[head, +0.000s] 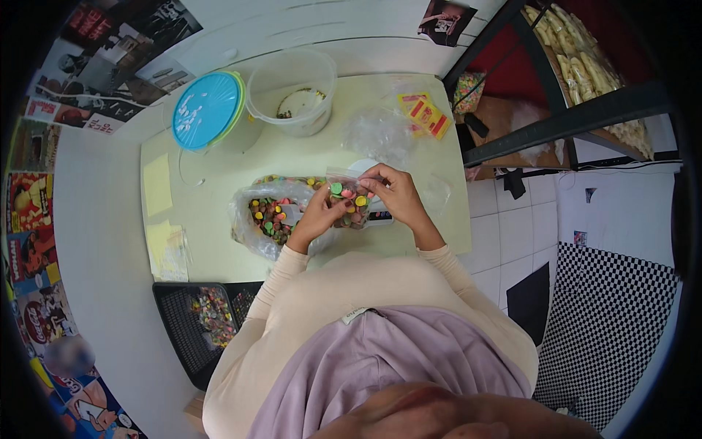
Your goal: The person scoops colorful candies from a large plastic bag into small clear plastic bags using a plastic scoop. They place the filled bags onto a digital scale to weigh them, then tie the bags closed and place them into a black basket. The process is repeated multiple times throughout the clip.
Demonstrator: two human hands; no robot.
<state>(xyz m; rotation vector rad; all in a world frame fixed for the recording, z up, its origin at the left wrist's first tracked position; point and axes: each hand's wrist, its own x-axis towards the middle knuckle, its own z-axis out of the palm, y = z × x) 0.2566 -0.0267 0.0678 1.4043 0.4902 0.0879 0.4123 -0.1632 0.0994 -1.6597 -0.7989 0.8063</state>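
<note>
Between my hands is a small clear zip-lock bag (359, 206) filled with colourful button-shaped sweets in brown, green, yellow and pink. My left hand (321, 214) grips the bag's left side, thumb across its front. At the upper right corner, by the zip strip, the fingers of my right hand (399, 192) pinch the bag. A large open plastic bag (238, 211) of the same sweets lies on the table to the left, and a clear scoop (292, 214) rests in it, partly behind my left hand. Behind the small bag, a digital scale (381, 215) is mostly hidden.
On the pale table (219, 263) stand a tub with a blue lid (208, 110) and an open clear tub (293, 118). Empty plastic bags (378, 134) and yellow-red packets (428, 116) lie at the back right. A black basket (186, 329) at lower left holds filled bags (215, 315).
</note>
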